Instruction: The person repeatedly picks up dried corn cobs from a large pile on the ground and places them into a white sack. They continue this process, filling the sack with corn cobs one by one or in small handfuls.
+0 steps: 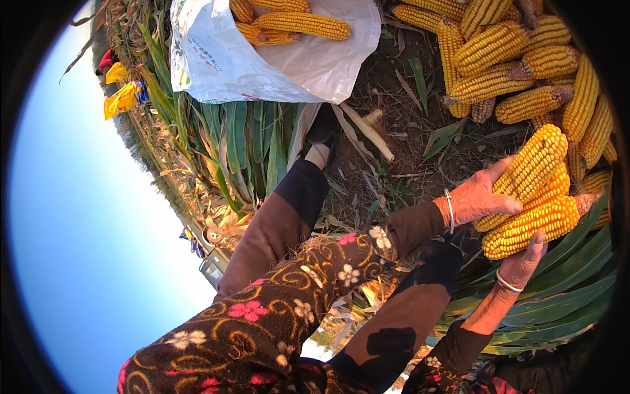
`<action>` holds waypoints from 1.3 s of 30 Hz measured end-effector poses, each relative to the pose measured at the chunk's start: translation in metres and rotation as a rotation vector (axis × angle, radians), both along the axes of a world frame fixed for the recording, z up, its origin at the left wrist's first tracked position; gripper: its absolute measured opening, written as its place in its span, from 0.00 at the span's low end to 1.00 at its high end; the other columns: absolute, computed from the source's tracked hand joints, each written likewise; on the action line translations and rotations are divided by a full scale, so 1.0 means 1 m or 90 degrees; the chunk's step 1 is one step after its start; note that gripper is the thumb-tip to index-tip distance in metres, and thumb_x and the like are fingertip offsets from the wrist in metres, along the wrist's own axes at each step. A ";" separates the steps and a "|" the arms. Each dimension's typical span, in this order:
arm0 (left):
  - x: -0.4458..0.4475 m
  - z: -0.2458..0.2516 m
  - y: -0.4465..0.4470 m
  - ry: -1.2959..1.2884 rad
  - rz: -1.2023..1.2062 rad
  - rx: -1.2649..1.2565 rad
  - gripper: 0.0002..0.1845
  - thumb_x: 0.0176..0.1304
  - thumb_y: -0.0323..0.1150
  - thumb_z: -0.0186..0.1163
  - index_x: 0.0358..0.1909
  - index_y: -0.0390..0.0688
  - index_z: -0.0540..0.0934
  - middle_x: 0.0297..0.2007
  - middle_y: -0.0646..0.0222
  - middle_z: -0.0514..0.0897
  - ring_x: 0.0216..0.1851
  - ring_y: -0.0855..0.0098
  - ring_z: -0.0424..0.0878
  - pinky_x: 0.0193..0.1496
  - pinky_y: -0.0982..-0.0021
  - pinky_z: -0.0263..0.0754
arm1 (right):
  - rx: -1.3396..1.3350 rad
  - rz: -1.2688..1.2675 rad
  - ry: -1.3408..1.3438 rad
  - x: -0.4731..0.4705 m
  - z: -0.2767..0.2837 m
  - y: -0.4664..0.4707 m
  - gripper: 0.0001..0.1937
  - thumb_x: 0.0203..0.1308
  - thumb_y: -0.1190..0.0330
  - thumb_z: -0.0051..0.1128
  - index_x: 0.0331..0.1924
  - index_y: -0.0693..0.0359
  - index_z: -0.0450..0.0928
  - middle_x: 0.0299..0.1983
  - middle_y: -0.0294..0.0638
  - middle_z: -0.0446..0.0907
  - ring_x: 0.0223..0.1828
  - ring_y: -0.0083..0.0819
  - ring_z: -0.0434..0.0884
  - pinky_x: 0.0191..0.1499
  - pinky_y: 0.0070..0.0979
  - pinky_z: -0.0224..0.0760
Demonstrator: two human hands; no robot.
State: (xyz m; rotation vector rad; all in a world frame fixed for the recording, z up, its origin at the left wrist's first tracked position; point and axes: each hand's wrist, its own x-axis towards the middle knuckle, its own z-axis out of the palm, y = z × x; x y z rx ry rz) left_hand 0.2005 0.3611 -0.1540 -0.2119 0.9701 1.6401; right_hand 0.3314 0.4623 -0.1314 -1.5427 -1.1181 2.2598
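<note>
Three husked ears of yellow corn are bunched side by side between my two hands. My left hand (pixel 480 197), a bangle at its wrist, grips the upper ear (pixel 531 162) and the middle ear (pixel 549 189), its thumb in front and most fingers hidden behind. From below, my right hand (pixel 524 263), also with a bangle, holds the lower ear (pixel 534 226), thumb along its side. The fingers under that ear are out of sight. Just past the held corn lies a heap of husked ears (pixel 492 47), most of them yellow.
A white woven sack (pixel 216 59), printed with writing, lies with its mouth spread and several ears (pixel 302 24) inside. Green corn leaves (pixel 246 143) lie beside my foot (pixel 325 133); more leaves (pixel 551 300) extend below my right hand. A vehicle (pixel 214 266) stands in the background.
</note>
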 end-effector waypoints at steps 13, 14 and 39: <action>-0.228 0.062 -0.125 0.107 0.674 -0.126 0.26 0.66 0.52 0.50 0.57 0.45 0.69 0.52 0.59 0.76 0.51 0.64 0.76 0.58 0.60 0.66 | -0.119 0.438 0.301 -0.404 0.024 -0.141 0.26 0.56 0.50 0.52 0.42 0.69 0.73 0.33 0.59 0.80 0.35 0.48 0.82 0.39 0.37 0.75; -0.226 0.066 -0.124 0.160 0.635 -0.140 0.27 0.66 0.53 0.49 0.56 0.44 0.70 0.50 0.60 0.77 0.51 0.63 0.75 0.57 0.61 0.67 | 0.040 0.532 0.317 -0.417 0.028 -0.145 0.24 0.56 0.53 0.50 0.44 0.69 0.73 0.36 0.61 0.80 0.38 0.50 0.82 0.42 0.40 0.74; -0.110 0.298 -0.356 0.707 -0.748 -0.508 0.37 0.43 0.51 0.67 0.57 0.49 0.71 0.61 0.61 0.66 0.63 0.53 0.60 0.63 0.53 0.57 | 0.071 0.421 -0.446 0.156 0.330 -0.199 0.30 0.59 0.51 0.52 0.56 0.70 0.70 0.52 0.59 0.75 0.57 0.52 0.73 0.61 0.36 0.63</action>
